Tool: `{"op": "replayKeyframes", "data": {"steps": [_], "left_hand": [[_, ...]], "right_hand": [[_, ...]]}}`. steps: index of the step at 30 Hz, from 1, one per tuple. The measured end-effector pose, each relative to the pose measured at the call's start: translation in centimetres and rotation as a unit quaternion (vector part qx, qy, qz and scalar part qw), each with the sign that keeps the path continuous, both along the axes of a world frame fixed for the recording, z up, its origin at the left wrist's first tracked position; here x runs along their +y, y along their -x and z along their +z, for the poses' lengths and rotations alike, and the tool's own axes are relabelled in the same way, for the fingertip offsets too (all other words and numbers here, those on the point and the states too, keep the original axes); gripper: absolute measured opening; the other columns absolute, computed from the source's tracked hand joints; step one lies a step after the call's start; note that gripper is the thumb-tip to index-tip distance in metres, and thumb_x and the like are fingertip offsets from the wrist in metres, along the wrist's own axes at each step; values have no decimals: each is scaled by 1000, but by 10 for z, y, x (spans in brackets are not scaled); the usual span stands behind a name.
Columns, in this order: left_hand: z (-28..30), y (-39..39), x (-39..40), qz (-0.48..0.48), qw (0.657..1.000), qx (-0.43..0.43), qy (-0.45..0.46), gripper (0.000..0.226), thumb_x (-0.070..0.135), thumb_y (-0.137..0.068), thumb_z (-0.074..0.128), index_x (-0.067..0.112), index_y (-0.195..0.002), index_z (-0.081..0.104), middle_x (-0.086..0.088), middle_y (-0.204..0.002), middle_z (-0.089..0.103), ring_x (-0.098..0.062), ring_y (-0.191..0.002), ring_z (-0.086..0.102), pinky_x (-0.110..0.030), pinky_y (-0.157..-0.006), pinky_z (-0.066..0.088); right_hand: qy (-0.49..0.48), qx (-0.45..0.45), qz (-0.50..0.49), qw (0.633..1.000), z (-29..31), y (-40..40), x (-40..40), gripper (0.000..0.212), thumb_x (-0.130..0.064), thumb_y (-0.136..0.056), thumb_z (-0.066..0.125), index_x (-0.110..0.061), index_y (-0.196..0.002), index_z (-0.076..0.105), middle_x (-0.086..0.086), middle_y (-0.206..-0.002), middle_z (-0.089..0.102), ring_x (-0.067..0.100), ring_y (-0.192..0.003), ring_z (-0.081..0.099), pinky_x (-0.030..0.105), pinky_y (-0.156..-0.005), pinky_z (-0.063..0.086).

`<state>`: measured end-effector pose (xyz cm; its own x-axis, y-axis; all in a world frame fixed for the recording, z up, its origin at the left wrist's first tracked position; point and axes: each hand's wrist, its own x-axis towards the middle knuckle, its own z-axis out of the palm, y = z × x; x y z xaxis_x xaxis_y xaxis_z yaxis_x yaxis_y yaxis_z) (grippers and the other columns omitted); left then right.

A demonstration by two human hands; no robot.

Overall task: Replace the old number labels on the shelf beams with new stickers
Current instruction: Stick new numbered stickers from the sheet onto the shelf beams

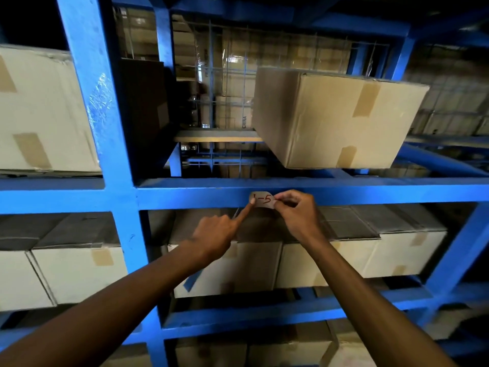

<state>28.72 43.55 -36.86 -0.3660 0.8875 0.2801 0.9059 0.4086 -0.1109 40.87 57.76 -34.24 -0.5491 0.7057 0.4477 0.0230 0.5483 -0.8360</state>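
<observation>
Label "1-5" (262,200): on front of blue shelf beam (370,194), mid-bay. R hand (296,215) fingers pinch its R edge, steadying; L hand (217,234) index tip presses L end, other fingers curled. Old or new: can't tell.

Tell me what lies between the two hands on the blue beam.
In the head view, the label marked "1-5" lies between the left hand and right hand.

A small pale paper label marked "1-5" (262,200) sits on the front face of the blue metal horizontal shelf beam (370,194), right of the blue metal upright post (105,128). The left hand (217,234) reaches from below, its index fingertip on the label's left end; the right hand (296,210) pinches the label's right end. A taped brown cardboard box (336,117) stands on the shelf above the beam, to the right; more taped cardboard boxes (357,250) lie on the shelf below.
</observation>
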Motion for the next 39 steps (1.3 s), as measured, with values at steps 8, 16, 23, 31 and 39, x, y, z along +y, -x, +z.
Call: {"op": "replayKeyframes", "data": {"steps": [8, 16, 23, 31, 39], "left_hand": [[-7, 6, -2, 9, 999, 51, -9, 110, 10, -89, 55, 41, -128, -43, -5, -69, 55, -16, -51, 50, -30, -49, 46], [6, -1, -9, 21, 998, 49, -24, 105, 9, -90, 52, 40, -129, -40, -4, -66, 43, -13, -46, 36, -29, -47, 32], [8, -6, -7, 14, 999, 41, -21, 104, 6, -89, 53, 36, -135, -36, -14, -87, 63, -20, -59, 48, -33, -56, 43], [3, -3, -2, 10, 999, 39, -26, 110, 7, -88, 56, 38, -131, -40, -13, -84, 63, -19, -56, 51, -35, -55, 50], [1, -5, -1, 15, 998, 61, -16, 108, 6, -88, 56, 33, -135, -38, -11, -80, 63, -20, -59, 56, -35, -56, 53]], "right_hand": [[-33, 8, 0, 999, -1, -2, 1, 8, -11, -81, 68, -14, -88, 67, -9, -84, 62, -6, -76, 56, 8, -61, 46], [0, 31, 34, 999, -2, -5, 3, 9, -12, -80, 69, -15, -89, 67, -12, -82, 63, -4, -81, 59, 2, -61, 47], [-6, 55, 72, 996, -3, -7, 2, 17, -13, -81, 68, -30, -81, 64, -13, -85, 65, -7, -82, 61, 8, -66, 50], [-24, 58, 68, 996, -3, -10, 8, 12, -11, -81, 68, -22, -86, 65, -12, -85, 65, 3, -87, 62, 17, -73, 52], [-16, 50, 42, 998, -3, -4, 10, 11, -10, -82, 67, -14, -91, 66, -5, -88, 65, 1, -85, 61, 19, -76, 52]]}}
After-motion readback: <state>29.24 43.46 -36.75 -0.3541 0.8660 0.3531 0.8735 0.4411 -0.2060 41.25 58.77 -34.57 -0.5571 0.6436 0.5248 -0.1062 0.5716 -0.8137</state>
